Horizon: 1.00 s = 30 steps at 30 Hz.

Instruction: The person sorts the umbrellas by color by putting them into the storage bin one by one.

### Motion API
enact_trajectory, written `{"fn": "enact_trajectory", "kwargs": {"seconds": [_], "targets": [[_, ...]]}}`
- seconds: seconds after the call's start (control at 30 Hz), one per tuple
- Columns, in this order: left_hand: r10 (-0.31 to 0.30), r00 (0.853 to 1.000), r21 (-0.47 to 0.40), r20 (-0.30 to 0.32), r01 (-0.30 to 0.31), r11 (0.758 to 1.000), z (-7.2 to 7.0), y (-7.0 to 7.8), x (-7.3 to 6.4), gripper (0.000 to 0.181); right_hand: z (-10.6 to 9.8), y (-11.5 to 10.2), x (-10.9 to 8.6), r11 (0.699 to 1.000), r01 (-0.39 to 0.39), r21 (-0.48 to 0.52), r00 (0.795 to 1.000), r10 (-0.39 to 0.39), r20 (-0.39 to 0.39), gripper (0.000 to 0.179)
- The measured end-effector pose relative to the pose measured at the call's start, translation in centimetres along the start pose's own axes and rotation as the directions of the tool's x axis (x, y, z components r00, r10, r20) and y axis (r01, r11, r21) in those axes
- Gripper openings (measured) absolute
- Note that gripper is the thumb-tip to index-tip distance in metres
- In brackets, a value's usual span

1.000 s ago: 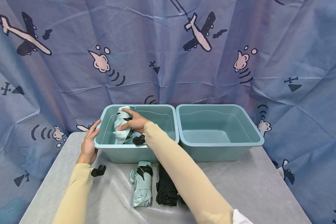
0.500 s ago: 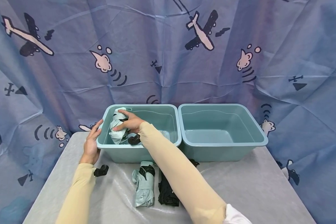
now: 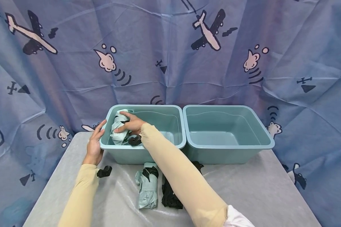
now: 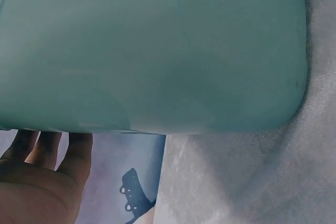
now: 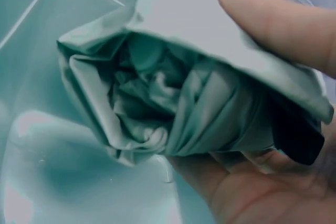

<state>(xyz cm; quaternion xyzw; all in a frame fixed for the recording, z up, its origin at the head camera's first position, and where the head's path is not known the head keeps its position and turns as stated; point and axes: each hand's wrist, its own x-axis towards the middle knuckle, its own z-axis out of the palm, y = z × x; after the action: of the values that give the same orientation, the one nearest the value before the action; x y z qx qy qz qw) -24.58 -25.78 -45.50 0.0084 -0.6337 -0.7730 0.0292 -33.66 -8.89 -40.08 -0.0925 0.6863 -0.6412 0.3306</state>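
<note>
Patterned curtain (image 3: 170,78) behind tabletop (image 3: 261,195). The right sleeve (image 3: 184,176) crosses in front of the left bin (image 3: 125,157) and covers part of the dark bundle material (image 3: 169,197) on the tabletop.

Counts: bins, 2, side by side, the second being the right bin (image 3: 228,147); pale green bundles, 2; dark bundles, cannot tell because of the sleeve.

Held bundle (image 3: 117,138): inside the left bin near its left end; contact with the floor unclear. Right hand (image 3: 134,124): grip clamped on it, thumb and fingers around. Left hand (image 3: 93,147): fingers extended, against the bin's left end. Second bundle (image 3: 148,194): on tabletop, before the left bin.

Right wrist view alone: gathered folds in the bundle's end, fingers beneath. Left wrist view alone: bin's outer wall up close.
</note>
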Motion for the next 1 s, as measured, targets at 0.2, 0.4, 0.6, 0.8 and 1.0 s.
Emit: {"fn": "enact_trajectory", "kwargs": {"seconds": [0.2,0.4,0.6,0.8,1.0], "targets": [[0.006,1.000,-0.037,0.013,-0.005,0.999,0.0,0.0,0.0,0.051,0.1,0.1,0.3,1.000,-0.021,-0.004,1.000,0.022,0.015,0.095],[0.011,1.000,-0.047,0.024,-0.010,0.999,0.0,0.0,0.1,0.051,0.1,0.1,0.7,0.996,-0.053,-0.069,0.998,0.055,0.022,0.093],[0.012,1.000,-0.023,0.021,-0.011,1.000,-0.1,0.0,0.0,0.052,0.1,0.2,1.0,0.990,-0.060,-0.129,0.997,0.065,0.040,0.093],[0.002,1.000,0.000,0.020,-0.002,1.000,-0.1,0.0,0.0,0.052,0.3,0.2,0.9,0.992,-0.069,-0.102,0.996,0.073,0.044,0.092],[-0.008,1.000,0.015,0.006,0.008,1.000,-0.2,0.0,0.0,0.051,0.3,0.2,0.8,0.983,-0.085,-0.164,0.995,0.093,0.042,0.092]]}}
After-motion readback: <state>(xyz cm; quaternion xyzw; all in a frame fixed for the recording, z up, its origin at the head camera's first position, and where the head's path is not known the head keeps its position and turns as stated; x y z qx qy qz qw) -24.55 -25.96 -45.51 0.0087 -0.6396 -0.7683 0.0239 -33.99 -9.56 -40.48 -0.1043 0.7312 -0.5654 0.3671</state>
